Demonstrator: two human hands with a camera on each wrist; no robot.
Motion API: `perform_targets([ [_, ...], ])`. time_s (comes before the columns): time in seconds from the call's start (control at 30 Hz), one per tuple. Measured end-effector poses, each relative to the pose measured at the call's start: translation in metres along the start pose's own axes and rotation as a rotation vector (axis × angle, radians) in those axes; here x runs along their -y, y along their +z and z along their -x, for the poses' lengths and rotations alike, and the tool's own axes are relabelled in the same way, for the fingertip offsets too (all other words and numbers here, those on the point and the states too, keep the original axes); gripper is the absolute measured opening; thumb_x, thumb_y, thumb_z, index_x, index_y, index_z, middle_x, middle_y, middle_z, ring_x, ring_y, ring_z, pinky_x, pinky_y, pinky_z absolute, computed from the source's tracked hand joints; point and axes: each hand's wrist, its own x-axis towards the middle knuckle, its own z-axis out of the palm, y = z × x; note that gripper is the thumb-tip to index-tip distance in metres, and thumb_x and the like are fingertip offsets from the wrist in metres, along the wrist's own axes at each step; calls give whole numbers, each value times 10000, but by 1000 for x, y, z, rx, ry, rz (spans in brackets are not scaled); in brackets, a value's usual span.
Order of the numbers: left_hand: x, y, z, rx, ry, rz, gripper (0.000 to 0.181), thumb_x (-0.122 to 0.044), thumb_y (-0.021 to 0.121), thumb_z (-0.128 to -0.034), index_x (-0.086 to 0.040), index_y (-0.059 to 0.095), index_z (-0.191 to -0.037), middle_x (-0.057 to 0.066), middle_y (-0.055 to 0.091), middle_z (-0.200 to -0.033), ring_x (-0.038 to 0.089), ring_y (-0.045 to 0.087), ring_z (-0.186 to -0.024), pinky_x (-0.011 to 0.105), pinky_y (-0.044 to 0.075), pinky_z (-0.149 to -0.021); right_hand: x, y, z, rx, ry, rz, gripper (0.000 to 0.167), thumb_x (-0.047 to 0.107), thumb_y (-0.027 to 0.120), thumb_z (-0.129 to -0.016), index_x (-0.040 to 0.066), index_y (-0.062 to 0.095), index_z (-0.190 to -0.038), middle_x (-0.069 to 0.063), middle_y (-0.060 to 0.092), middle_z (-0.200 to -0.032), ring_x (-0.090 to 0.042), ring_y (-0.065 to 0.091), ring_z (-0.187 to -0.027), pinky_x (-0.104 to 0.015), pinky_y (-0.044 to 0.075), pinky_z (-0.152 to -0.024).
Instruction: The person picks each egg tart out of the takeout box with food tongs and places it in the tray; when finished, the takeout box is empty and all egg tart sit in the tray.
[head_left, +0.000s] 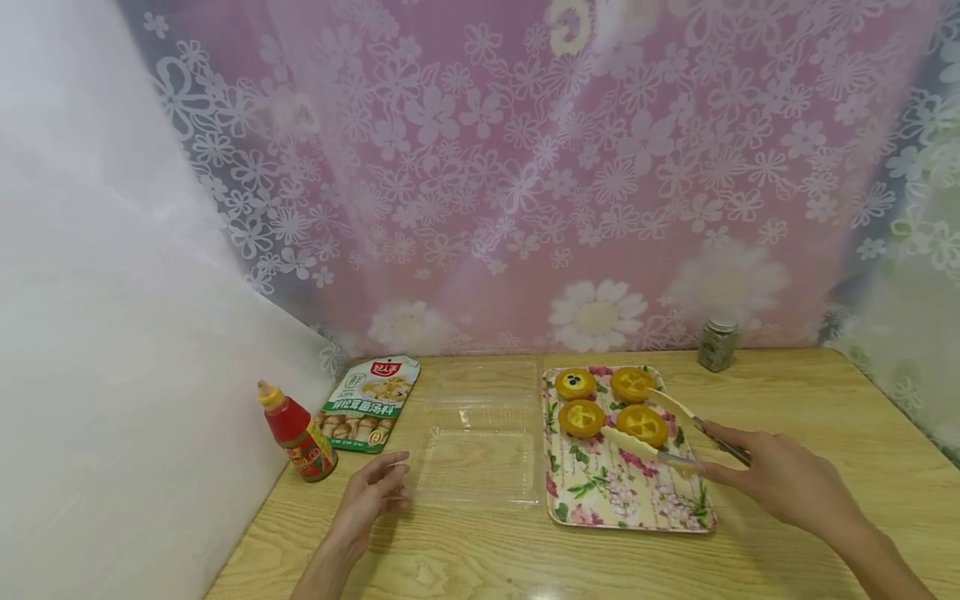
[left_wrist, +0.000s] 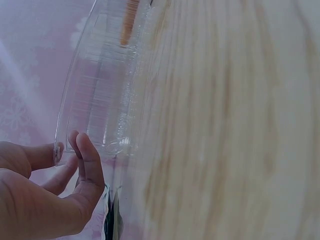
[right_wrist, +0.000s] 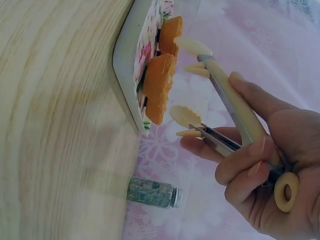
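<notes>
My right hand [head_left: 791, 479] grips a pair of tongs [right_wrist: 232, 107] with cream-coloured tips, spread apart. In the head view the tips straddle the near right egg tart [head_left: 642, 426], above the flowered tray [head_left: 600, 500]; the right wrist view shows them beside the tarts' upper sides. Several tarts sit on this tray, one topped with dark berries [head_left: 575, 383]. At the left edge of a clear plastic container [head_left: 480, 458], my left hand [head_left: 367, 500] pinches the rim between thumb and fingers [left_wrist: 90, 160]. The container's lid [head_left: 486, 382] lies folded back behind it.
Left of the container a red sauce bottle with a yellow cap [head_left: 302, 433] stands beside a green and white mushroom seasoning bag [head_left: 369, 404]. A small glass jar [head_left: 717, 345] stands at the back right. Flowered curtain [head_left: 525, 208] hangs along the table's far edge.
</notes>
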Motion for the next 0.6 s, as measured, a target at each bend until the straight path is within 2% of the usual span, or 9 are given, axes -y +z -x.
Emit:
perform_targets([
  [0.03, 0, 0, -1, -2, 0, -1, 441, -167, 609, -1071, 8, 544, -1471, 129, 606, -1155, 249, 676, -896, 367, 621, -782, 0, 0, 1, -2, 1, -10, 831, 645, 671, -927, 124, 509, -1553, 78, 357, -498, -82, 196, -454, -232, 201, -422],
  [0.07, 0, 0, -1, -5, -1, 0, 439, -165, 610, -1070, 8, 546, -1469, 124, 607, -1150, 250, 676, -896, 369, 621, -781, 0, 0, 1, -12, -3, -17, 835, 642, 678, -924, 123, 504, -1556, 38, 457, -528, -80, 202, -445, -231, 211, -415],
  [0.2, -1, -1, -3, -2, -1, -3, 441, -162, 607, -1071, 18, 542, -1468, 141, 604, -1163, 252, 677, -904, 360, 619, -780, -2, -1, 4, -17, 22, -77, 871, 622, 680, -936, 127, 421, -1604, -14, 542, -614, -82, 249, -418, -242, 279, -393],
  [0.23, -1, -1, -3, 0, -1, -2, 443, -163, 606, -1072, 18, 540, -1470, 148, 603, -1175, 251, 677, -907, 354, 619, -782, -3, -1, 5, -26, 32, -94, 876, 612, 681, -941, 123, 402, -1613, -35, 606, -686, -85, 252, -416, -250, 294, -389],
  [0.27, -2, -2, -3, 2, -2, -2, 447, -166, 606, -1072, 19, 536, -1473, 155, 603, -1191, 250, 678, -910, 348, 618, -782, -4, -1, 5, -32, 47, -115, 883, 604, 683, -946, 125, 379, -1623, -50, 608, -679, -89, 274, -406, -260, 321, -383],
  [0.3, -2, -2, -4, 3, -3, -2, 449, -166, 604, -1073, 20, 533, -1476, 160, 603, -1203, 248, 679, -913, 346, 618, -783, -5, -2, 6, -27, 71, -139, 893, 603, 672, -955, 133, 342, -1639, -10, 554, -625, -97, 301, -401, -271, 347, -384],
  [0.43, -4, -2, -4, 4, -6, -4, 453, -171, 599, -1076, 18, 528, -1482, 162, 603, -1209, 245, 682, -913, 355, 619, -791, -14, -2, 10, -45, 159, -215, 927, 596, 636, -988, 94, 242, -1661, -105, 688, -716, -152, 420, -397, -322, 425, -401],
  [0.47, -4, -2, -4, 3, -4, -5, 452, -171, 599, -1076, 20, 529, -1480, 160, 605, -1211, 245, 682, -910, 360, 620, -790, -18, -2, 11, -41, 186, -234, 948, 606, 617, -996, 81, 199, -1666, -104, 659, -657, -168, 453, -402, -331, 440, -410],
  [0.6, -4, -2, -4, 1, 2, -3, 446, -173, 604, -1074, 20, 539, -1471, 155, 609, -1197, 241, 681, -898, 363, 620, -782, -38, 0, 18, -54, 268, -312, 1019, 626, 572, -1012, 11, 81, -1659, -171, 704, -841, -208, 501, -428, -357, 451, -430],
])
